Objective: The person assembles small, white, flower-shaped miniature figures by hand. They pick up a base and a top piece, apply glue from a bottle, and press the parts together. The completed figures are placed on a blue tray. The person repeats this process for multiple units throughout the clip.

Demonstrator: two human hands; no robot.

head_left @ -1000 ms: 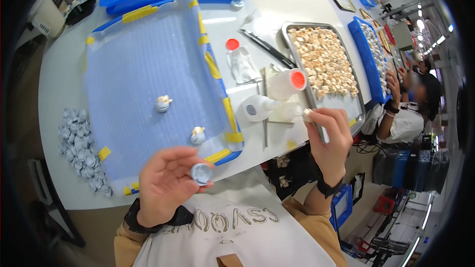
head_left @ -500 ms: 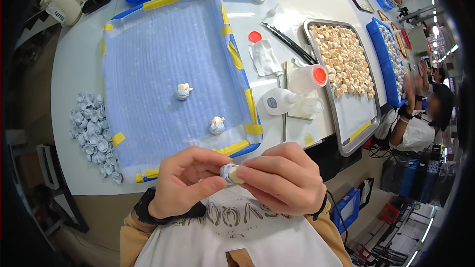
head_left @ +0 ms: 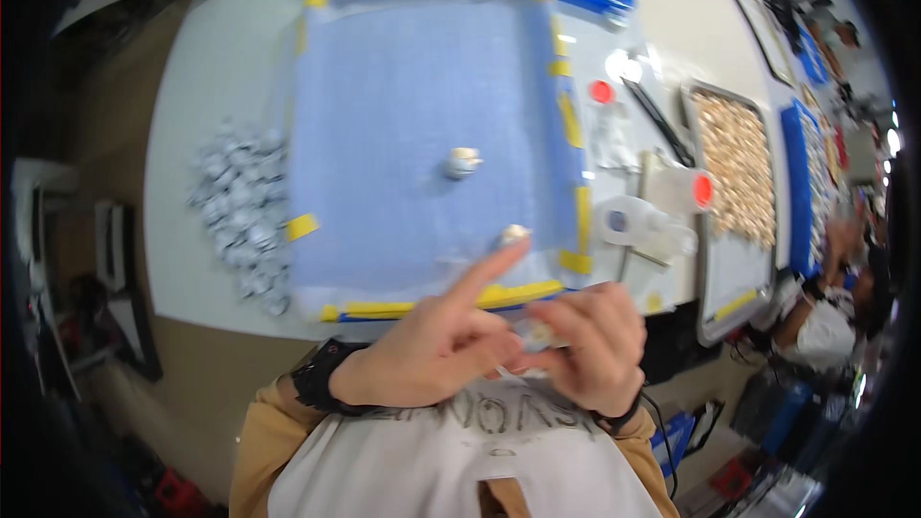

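Note:
My left hand [head_left: 432, 350] and my right hand [head_left: 597, 341] meet in front of the tray's near edge, on a small doll head [head_left: 539, 334], cream with pale blue. The right fingers are closed around it; the left thumb and curled fingers press at its other side, partly blurred. My left index finger stretches forward, its tip beside a second doll head [head_left: 515, 231] on the blue-covered tray [head_left: 384, 115]. Farther in stands another doll head [head_left: 462, 163], cream above with blue below. Fingers hide much of the held piece.
Pale blue cup-shaped pieces [head_left: 240, 211] are heaped left of the tray. To the right stand bottles [head_left: 628, 221], a jar with a red lid [head_left: 686, 190], a black pen-like tool [head_left: 657, 120] and a metal tray [head_left: 705, 321] of cream pieces. Another person [head_left: 825, 326] works at far right.
The view has shifted, so the table sits farther right. My left index finger has lifted off the held doll head and stretched toward the one on the tray. My right hand keeps its hold.

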